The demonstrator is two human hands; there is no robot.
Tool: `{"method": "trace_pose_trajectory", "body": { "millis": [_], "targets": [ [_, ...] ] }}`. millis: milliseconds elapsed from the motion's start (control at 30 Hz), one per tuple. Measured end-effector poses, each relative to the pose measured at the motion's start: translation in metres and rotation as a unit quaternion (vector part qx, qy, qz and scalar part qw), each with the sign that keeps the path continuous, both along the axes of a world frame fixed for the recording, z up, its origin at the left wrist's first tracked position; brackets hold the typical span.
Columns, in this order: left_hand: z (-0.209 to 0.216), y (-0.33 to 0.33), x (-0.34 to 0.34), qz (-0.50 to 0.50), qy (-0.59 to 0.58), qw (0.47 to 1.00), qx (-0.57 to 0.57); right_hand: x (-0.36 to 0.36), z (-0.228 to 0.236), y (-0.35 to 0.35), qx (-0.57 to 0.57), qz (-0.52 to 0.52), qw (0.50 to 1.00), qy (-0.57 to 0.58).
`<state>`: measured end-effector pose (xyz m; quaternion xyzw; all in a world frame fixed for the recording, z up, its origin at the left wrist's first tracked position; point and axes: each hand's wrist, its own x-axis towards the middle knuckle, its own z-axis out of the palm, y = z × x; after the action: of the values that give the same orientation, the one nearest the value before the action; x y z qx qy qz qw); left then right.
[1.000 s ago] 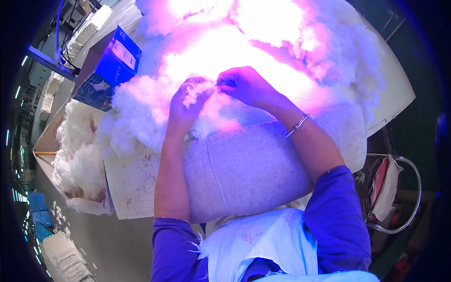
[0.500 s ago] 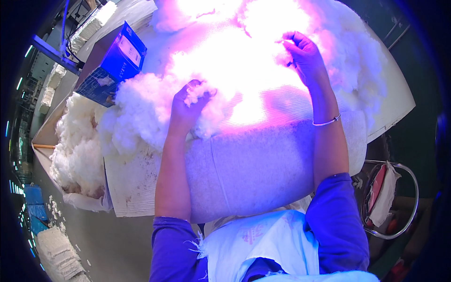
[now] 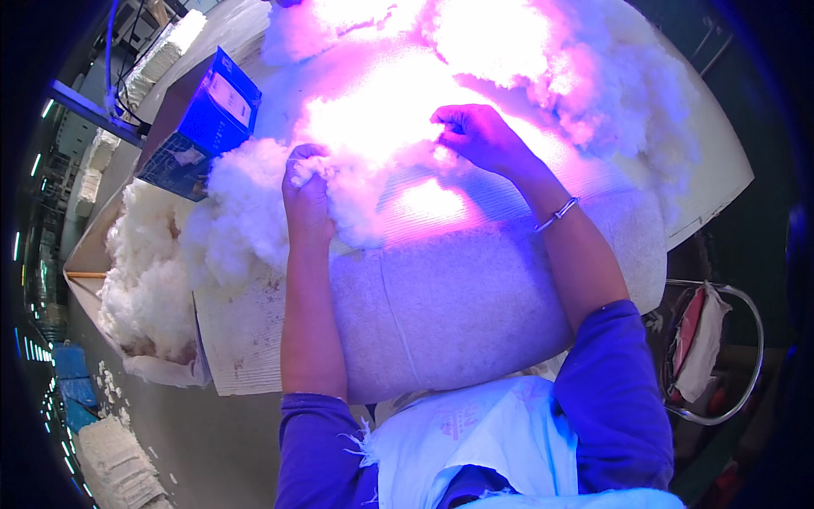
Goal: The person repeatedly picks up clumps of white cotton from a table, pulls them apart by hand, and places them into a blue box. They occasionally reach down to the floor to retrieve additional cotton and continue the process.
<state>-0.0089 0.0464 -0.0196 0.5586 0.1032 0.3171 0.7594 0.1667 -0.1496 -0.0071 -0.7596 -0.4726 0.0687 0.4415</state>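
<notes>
The loose white cotton fibre (image 3: pixel 373 182) lies heaped across the middle of the brightly lit tabletop (image 3: pixel 721 182), spilling left toward a blue box (image 3: pixel 203 127). The left hand (image 3: pixel 307 193) has its fingers closed on a tuft; the right hand (image 3: pixel 479 136) pinches fibre further right. It looks featherlight, soft and easily torn, best taken in small pinches at a clump's edge.

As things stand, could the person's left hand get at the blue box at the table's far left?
Probably yes. The left hand grips a tuft of white fibre, and the blue box lies just beyond, to its left. Only a loose fibre heap lies between; nothing rigid blocks the way.
</notes>
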Motion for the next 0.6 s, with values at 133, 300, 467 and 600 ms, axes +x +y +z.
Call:
{"method": "trace_pose_trajectory", "body": {
  "millis": [133, 300, 467, 600],
  "targets": [
    [0.006, -0.013, 0.006, -0.011, -0.033, 0.995, 0.093, -0.017, 0.007, 0.002, 0.024, 0.041, 0.996, 0.079],
    [0.003, -0.024, 0.006, -0.017, 0.068, 0.988, 0.138, -0.024, 0.013, 0.006, 0.021, 0.101, 0.984, 0.147],
    [0.005, -0.015, 0.002, 0.026, 0.068, 0.997, -0.039, -0.007, 0.021, -0.004, 0.01, 0.046, 0.978, 0.204],
    [0.003, -0.013, 0.001, 0.056, 0.078, 0.992, -0.078, -0.002, 0.037, -0.018, 0.088, 0.094, 0.967, 0.22]
  ]
}}
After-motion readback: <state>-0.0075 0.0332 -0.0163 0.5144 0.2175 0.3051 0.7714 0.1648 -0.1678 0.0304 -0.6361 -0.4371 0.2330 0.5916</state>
